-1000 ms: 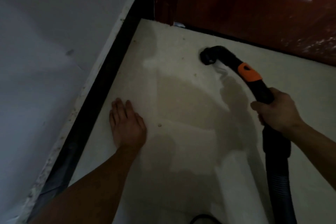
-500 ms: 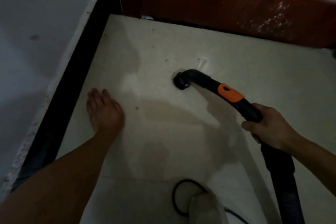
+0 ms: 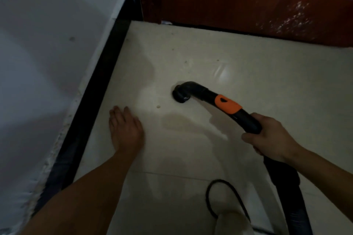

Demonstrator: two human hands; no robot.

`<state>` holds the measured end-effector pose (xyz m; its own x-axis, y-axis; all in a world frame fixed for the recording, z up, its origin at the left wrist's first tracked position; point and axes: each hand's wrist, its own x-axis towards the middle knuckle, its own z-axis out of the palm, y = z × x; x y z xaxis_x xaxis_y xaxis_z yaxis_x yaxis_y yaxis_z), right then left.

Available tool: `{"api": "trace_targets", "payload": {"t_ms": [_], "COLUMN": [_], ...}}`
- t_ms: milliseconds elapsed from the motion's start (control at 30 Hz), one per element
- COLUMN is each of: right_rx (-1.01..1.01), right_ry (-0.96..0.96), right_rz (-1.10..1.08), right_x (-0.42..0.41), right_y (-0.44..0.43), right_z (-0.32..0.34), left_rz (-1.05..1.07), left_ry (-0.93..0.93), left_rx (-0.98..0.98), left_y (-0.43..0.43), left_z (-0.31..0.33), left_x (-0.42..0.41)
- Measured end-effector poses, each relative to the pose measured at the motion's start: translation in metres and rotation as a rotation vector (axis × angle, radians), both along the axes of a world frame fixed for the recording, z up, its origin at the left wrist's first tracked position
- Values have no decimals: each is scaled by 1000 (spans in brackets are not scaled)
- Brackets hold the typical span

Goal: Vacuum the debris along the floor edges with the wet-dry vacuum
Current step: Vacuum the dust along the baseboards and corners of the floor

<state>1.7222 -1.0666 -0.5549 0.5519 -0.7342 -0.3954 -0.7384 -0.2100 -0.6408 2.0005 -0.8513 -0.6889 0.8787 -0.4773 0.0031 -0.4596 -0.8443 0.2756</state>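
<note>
My right hand [image 3: 269,135] grips the black vacuum hose handle [image 3: 246,118] just behind its orange band [image 3: 227,104]. The curved black nozzle [image 3: 181,94] points down onto the cream floor tile [image 3: 267,86], mid-floor and well away from the door. A small crumb of debris [image 3: 158,107] lies on the tile to the left of the nozzle. My left hand [image 3: 125,129] rests flat on the floor with straight fingers, close to the black skirting [image 3: 99,101]. The ribbed hose [image 3: 292,196] runs back under my right forearm.
A grey-white wall [image 3: 47,63] rises on the left above the skirting. A dark red door [image 3: 248,2] closes the far side. A black cable loop [image 3: 219,194] lies on the tile at the bottom, beside a pale object [image 3: 231,221]. Small specks [image 3: 186,62] dot the floor near the door.
The nozzle has come back from near the door toward the middle of the tile. My left hand stays flat on the floor. The view has shifted, and the cable loop has come into view.
</note>
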Motion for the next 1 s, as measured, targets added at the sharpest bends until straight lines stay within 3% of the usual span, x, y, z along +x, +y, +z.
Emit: {"api": "trace_targets", "payload": {"t_ms": [267, 567, 833, 1000], "right_rx": [-93, 50, 47, 101], "right_ry": [-105, -198, -78, 21], "right_rz": [-21, 17, 240, 426], "right_x": [130, 288, 253, 198], "right_y": [-26, -50, -11, 49], "right_z": [-36, -45, -35, -7], "left_rz": [28, 23, -28, -90], "left_ry": [-43, -37, 47, 328], "left_rx": [-57, -60, 13, 281], "left_y": [13, 14, 17, 56], "left_z": [-11, -14, -2, 32], "left_x": [1, 2, 16, 14]}}
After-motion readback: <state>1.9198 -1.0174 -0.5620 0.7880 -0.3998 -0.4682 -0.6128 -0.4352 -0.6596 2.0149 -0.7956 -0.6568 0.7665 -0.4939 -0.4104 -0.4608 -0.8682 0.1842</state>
